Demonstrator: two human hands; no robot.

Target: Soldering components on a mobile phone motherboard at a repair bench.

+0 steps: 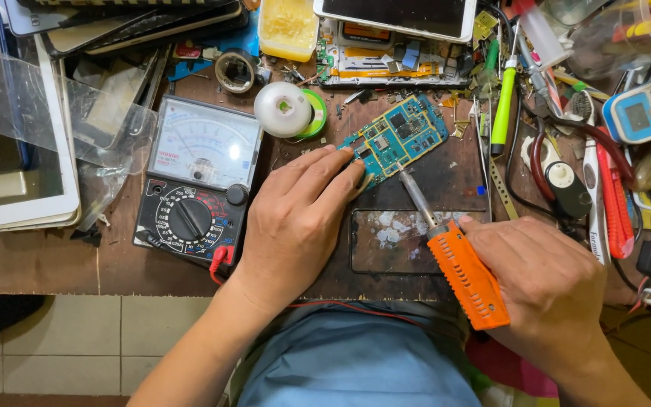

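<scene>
Circuit board [395,139] — teal, flat, irregular outline, studded with small metal chips; lying tilted on the worn brown bench [54,264], centre, far of the hands.
Left hand [295,218] — palm down, fingers loosely spread and extended, fingertips pressing the board's near left edge; gripping nothing.
Right hand [544,283] — closed around the ribbed orange plastic handle of the soldering iron [457,264]; slim grey metal shaft angled far-left, tip at the board's near edge.
Glass panel [401,241] — dark, rectangular, rounded corners, smeared white; flat between the two hands, under the iron.
Multimeter [197,185] — black case, pale dial face, round knob, red plug; just left of the left hand.
Solder spool [284,109] — white, round; far of the left hand.
Green pen [502,98] — smooth cylinder, right of the board.
</scene>
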